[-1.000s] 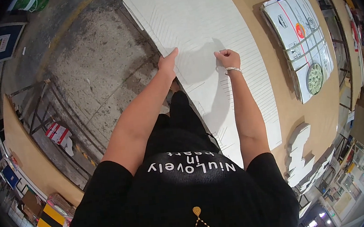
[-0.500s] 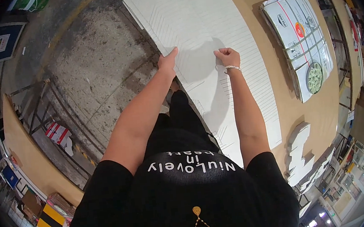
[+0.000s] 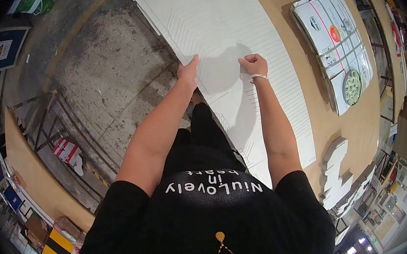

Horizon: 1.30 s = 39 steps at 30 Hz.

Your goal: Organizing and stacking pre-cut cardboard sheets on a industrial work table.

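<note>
A long white cardboard sheet [image 3: 225, 23], marked with rows of fine slits or lines, lies along the tan table. At its left edge, my left hand [image 3: 189, 72] grips it, thumb on top and the other fingers hidden below the rim. Over the middle of the sheet hovers or rests my right hand [image 3: 255, 64], its fingers curled and the thumb pressed to the forefinger. Whether anything small sits in that pinch cannot be made out. Shadows of my head and arms fall across the sheet.
To the right on the tan table [image 3: 323, 129] lies a strapped bundle of flat printed cartons [image 3: 336, 48]. Nearer me are white jagged cardboard pieces [image 3: 335, 175]. A stained concrete floor [image 3: 107, 62] and a metal-framed trolley [image 3: 36, 117] with a red-and-white box [image 3: 66, 150] are at left.
Both hands stay almost where they were; the left has slipped very slightly toward me. The cardboard sheet shows no clear movement.
</note>
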Each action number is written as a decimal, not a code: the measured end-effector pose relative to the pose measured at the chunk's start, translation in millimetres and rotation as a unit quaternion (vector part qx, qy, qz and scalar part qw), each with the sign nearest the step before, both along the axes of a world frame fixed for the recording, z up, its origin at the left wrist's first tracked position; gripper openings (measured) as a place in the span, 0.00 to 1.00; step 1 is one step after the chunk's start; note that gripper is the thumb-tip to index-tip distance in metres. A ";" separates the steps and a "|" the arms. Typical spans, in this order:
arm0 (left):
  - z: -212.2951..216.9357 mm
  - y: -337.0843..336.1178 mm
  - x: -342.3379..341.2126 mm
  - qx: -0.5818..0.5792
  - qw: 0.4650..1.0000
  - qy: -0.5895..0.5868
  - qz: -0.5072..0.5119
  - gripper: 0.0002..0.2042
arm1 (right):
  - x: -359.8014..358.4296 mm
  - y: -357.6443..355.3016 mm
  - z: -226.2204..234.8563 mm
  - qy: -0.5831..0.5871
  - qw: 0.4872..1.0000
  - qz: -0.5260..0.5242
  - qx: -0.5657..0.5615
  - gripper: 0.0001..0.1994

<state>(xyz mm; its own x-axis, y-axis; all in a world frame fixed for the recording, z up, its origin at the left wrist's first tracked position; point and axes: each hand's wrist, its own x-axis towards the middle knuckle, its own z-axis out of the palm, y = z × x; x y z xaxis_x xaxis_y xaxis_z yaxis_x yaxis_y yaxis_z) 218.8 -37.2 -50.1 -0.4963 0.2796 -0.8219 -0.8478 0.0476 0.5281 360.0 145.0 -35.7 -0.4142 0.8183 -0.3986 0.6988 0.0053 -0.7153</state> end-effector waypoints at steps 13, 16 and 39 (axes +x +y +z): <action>-35.9 -40.1 41.2 0.094 0.995 -0.033 0.024 0.41 | 25.3 99.9 -17.9 -0.067 0.891 0.057 0.446 0.21; 39.3 -4.0 54.2 0.100 0.988 -0.115 0.021 0.33 | 79.4 143.7 -19.7 -0.190 0.918 0.110 0.331 0.23; 36.7 -50.8 124.0 0.088 0.956 -0.252 -0.122 0.36 | 169.4 116.4 2.7 -0.346 0.910 0.026 0.228 0.14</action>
<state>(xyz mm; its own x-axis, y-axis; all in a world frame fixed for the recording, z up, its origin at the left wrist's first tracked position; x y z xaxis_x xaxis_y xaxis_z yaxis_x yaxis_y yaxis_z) 342.8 -88.0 -13.4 0.0476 0.4930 -0.8687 -0.9718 0.2240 0.0738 529.4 261.5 -33.0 -0.2354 0.9508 -0.2016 0.9714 0.2366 -0.0189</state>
